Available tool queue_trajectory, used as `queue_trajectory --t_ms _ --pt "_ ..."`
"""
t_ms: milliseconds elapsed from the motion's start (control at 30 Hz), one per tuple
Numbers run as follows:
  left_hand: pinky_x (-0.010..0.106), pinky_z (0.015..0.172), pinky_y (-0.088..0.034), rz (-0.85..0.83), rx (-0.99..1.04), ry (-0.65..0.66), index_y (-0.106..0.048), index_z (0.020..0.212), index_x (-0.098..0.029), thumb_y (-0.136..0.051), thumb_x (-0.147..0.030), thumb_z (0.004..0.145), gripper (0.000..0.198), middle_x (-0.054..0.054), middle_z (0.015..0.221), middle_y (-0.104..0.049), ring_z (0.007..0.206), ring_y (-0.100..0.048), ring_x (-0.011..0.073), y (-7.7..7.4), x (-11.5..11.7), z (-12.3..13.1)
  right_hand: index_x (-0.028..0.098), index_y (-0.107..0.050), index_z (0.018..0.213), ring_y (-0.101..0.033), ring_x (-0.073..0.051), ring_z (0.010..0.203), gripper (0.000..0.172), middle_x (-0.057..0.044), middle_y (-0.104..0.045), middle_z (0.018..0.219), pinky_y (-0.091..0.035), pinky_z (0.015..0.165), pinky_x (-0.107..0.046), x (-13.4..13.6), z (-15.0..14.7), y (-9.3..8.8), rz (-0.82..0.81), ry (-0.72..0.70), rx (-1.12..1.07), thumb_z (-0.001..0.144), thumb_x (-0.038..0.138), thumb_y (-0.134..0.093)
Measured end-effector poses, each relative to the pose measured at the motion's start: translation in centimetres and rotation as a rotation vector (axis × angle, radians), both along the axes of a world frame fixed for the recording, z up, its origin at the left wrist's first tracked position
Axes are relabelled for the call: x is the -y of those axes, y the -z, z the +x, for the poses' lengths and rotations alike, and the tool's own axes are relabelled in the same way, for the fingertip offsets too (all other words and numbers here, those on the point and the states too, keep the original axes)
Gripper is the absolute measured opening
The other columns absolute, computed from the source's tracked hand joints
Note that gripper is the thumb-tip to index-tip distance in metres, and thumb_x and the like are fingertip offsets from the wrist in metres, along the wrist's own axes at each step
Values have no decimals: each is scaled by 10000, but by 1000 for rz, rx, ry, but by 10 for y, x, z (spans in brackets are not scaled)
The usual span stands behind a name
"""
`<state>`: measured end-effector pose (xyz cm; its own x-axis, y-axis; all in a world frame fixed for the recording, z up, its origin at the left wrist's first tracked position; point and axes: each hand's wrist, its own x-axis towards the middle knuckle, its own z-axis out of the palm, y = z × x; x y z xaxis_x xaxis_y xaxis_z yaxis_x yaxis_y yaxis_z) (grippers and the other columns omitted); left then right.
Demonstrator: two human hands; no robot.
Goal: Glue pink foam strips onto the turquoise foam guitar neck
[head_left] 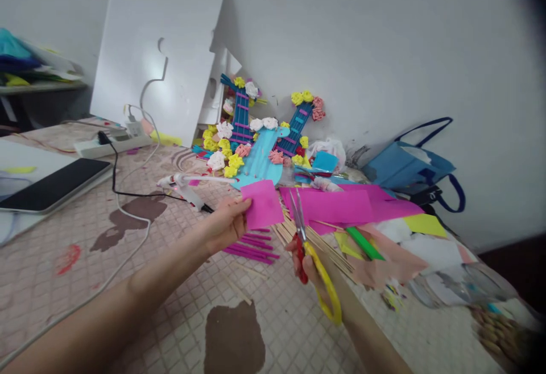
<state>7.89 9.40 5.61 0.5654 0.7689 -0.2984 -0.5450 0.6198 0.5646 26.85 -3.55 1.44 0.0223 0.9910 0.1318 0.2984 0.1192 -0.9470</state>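
Note:
Between the thumb and fingers of my left hand is a rectangle of magenta paper, held by its left edge. My right hand grips a pair of scissors with one red and one yellow handle. The blades point away from me, slightly parted, just right of the held paper and apart from it. Several purple-wrapped sticks lie on the table below the paper. Bare wooden sticks lie partly behind my right hand. Larger magenta sheets spread out beyond the scissors.
Behind stand blue stick crafts with paper flowers and a light-blue board. A glue gun rests near the cables. A phone and power strip are at left. A green marker-like thing and blue bag are at right.

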Motion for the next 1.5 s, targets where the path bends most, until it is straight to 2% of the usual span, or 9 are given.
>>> queue_trajectory --t_ms 200,400,633,867,1067,1233,1367,1500 --pt "241 727 -581 -16 84 -123 -616 997 -61 -433 -59 915 200 105 838 -731 722 -706 149 -3 -8 3 201 -519 996 -401 -103 549 345 27 -441 687 -350 495 -235 8 -4 0 -122 -18 173 908 516 -411" --pt "217 651 -579 -61 143 -187 -619 892 -82 -407 -55 925 217 69 767 -723 649 -693 125 -7 -6 6 197 -472 813 -431 -101 573 314 11 -488 723 -374 516 -232 5 -14 -13 -150 -47 222 863 507 -486" --pt "189 699 -570 -50 157 -261 -638 908 -89 -426 -42 911 217 54 758 -721 656 -686 107 -7 -7 4 197 -456 804 -431 -101 579 286 13 -479 713 -374 523 -226 6 -20 -21 -143 -40 243 855 477 -491" --pt "176 653 -574 -4 159 -266 -636 829 -94 -431 -38 912 228 52 757 -725 633 -686 101 -5 -5 6 202 -464 791 -426 -106 559 275 24 -473 660 -334 501 -219 7 -13 -11 -150 -32 297 857 467 -494" --pt "169 661 -578 -7 182 -308 -630 821 -104 -426 -40 919 235 47 753 -730 639 -690 93 -7 -8 5 199 -478 807 -461 -116 590 221 9 -511 692 -354 525 -230 8 -13 -15 -138 -47 336 857 413 -502" --pt "157 631 -573 26 170 -252 -640 797 -99 -429 -31 913 250 44 710 -724 611 -686 91 -3 -1 10 192 -472 836 -450 -108 565 253 14 -494 686 -363 526 -237 5 -16 -14 -154 -46 325 845 444 -497" --pt "180 696 -577 68 143 -207 -652 778 -102 -430 -40 912 267 44 690 -721 602 -686 95 -1 5 14 197 -466 816 -417 -94 549 332 19 -467 685 -328 470 -208 3 -14 -6 -157 -45 233 864 525 -450" --pt "214 749 -577 76 118 -201 -669 793 -104 -450 -33 899 253 58 740 -732 639 -696 111 1 7 16 199 -458 798 -352 -79 494 347 52 -389 600 -301 434 -195 3 -12 -2 -166 -63 229 869 538 -441"
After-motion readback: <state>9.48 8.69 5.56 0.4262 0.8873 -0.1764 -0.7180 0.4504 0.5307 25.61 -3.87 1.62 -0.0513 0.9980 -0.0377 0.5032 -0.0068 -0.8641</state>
